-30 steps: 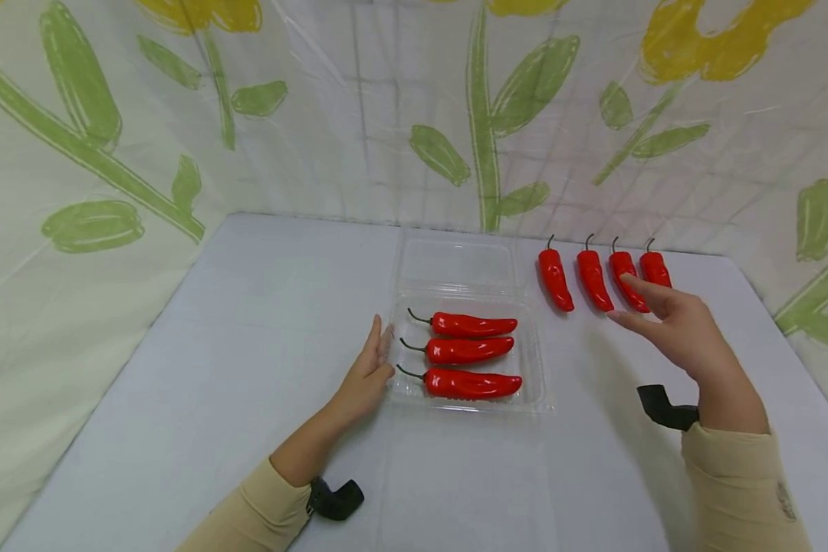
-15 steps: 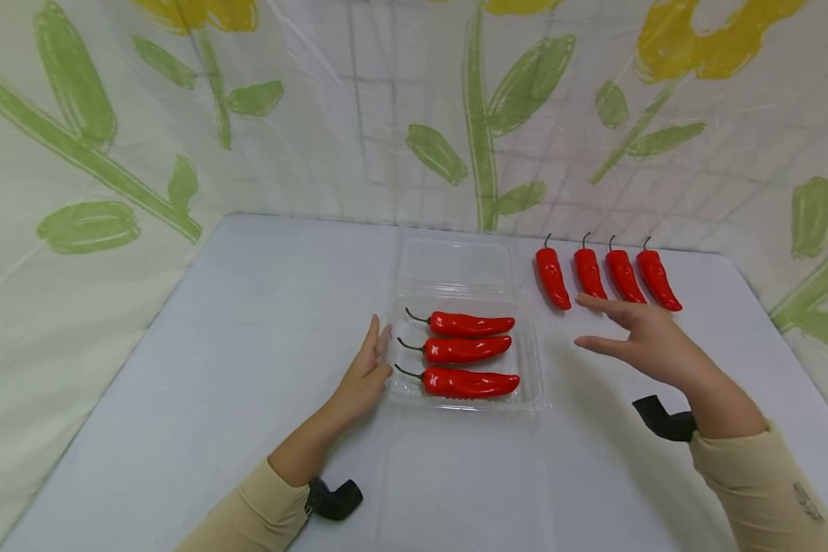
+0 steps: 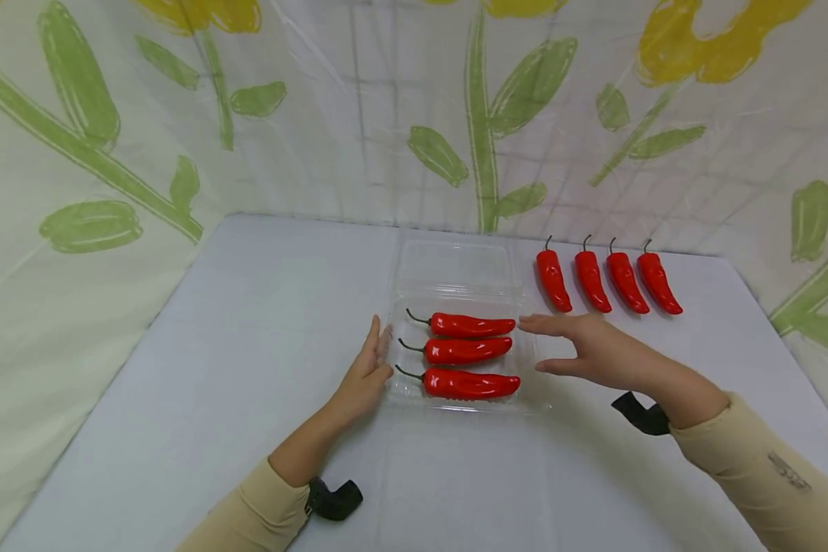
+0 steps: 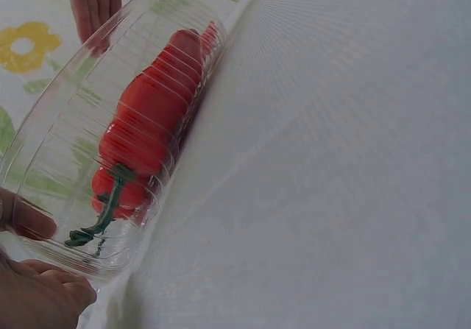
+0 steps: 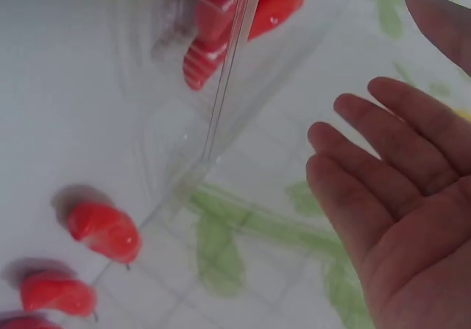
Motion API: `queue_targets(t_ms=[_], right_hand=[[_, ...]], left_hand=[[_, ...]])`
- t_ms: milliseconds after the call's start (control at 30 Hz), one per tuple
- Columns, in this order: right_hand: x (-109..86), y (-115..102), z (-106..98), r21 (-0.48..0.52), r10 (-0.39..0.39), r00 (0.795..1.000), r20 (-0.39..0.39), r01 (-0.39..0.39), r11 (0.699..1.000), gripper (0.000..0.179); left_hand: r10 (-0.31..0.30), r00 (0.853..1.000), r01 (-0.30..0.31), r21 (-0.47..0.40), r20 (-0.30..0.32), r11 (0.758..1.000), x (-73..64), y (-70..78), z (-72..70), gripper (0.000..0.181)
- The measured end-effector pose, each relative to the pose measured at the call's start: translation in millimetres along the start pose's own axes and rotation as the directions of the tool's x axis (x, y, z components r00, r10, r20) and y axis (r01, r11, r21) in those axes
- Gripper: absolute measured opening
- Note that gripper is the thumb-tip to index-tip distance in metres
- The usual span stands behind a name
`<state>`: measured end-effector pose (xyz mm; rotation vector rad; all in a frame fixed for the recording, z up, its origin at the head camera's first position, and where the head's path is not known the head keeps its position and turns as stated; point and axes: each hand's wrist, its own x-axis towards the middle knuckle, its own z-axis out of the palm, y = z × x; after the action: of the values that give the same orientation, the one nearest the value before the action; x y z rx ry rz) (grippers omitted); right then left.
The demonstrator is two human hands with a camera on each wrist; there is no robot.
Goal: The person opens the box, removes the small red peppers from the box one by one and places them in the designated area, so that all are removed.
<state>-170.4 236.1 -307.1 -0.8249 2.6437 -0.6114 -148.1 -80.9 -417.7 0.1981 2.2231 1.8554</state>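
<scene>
gripping the clear container (image 3: 469, 407), left hand (image 3: 363, 382) partly hides it.

Just beside the left hand (image 3: 362, 379), the container (image 3: 455, 407) is thin, clear, shiny plastic with ribbed walls. The peppers (image 3: 468, 350) between the hands look smooth and glossy, as do the farther peppers (image 3: 592, 281) beyond the right hand (image 3: 596, 349). Under both hands, the tabletop (image 3: 269, 307) is smooth and matt. Beyond them, the backdrop (image 3: 317, 153) is creased sheeting with a faint sheen; behind each hand, the sleeve (image 3: 251, 510) looks like matt cloth.
</scene>
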Motion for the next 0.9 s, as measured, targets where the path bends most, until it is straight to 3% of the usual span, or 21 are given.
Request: queue_targets(t_ms=[200, 433, 633, 900], right_hand=[[14.3, -8, 6, 0.002, -0.047, 0.99, 0.136, 0.047, 0.999, 0.056], [30.1, -14, 15, 0.076, -0.071, 0.955, 0.286, 0.051, 0.996, 0.051], [42.1, -18, 23, 0.085, -0.08, 0.939, 0.336, 0.054, 0.995, 0.048], [55.8, -29, 34, 0.032, -0.012, 0.932, 0.362, 0.001, 1.0, 0.042]], left_hand=[[-0.008, 1.0, 0.008, -0.001, 0.0, 1.0, -0.3, 0.6, -0.2, 0.076], [0.003, 1.0, -0.003, 0.001, -0.001, 1.0, -0.3, 0.0, -0.6, 0.076], [0.001, 1.0, -0.001, 0.005, 0.001, 1.0, -0.4, 0.2, -0.6, 0.075], [0.007, 1.0, -0.007, 0.007, 0.001, 1.0, 0.4, -1.2, -0.6, 0.074]])
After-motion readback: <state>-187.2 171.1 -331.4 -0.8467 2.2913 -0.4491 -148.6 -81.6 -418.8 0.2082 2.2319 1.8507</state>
